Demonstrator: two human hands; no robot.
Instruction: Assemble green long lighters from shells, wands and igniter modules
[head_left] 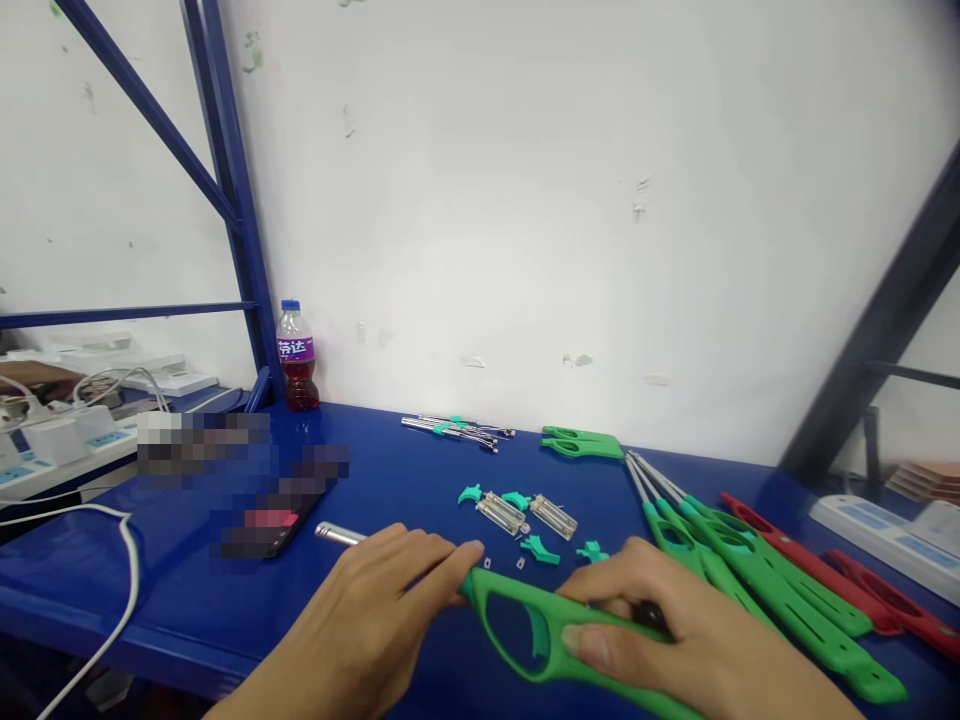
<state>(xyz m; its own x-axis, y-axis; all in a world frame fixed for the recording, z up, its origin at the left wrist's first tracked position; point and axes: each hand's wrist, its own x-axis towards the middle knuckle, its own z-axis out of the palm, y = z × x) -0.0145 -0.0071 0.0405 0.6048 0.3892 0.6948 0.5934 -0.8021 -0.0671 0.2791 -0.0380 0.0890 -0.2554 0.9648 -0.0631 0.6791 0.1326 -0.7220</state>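
A green long-neck lighter (pixel 517 650) lies across both hands, its metal tube (pixel 339 534) pointing left. My left hand (pixel 382 600) is wrapped round the tube close to the collar. My right hand (pixel 660 620) grips the handle, thumb on the near side; something dark shows between its fingers, too hidden to name. A teal trigger (pixel 538 632) sits inside the handle's loop. Just beyond the hands are clear fuel tanks (pixel 501 513), loose teal triggers (pixel 540 549) and tiny pale pieces (pixel 520 564).
Several green lighters (pixel 772 570) and red handles (pixel 817 560) lie at right. Farther back are metal tubes with wires (pixel 450 430) and green handle shells (pixel 581 442). A drink bottle (pixel 298 360) stands by the blue rack post (pixel 232 200). A phone (pixel 289 530), partly pixelated, and a white cable (pixel 131 570) are left.
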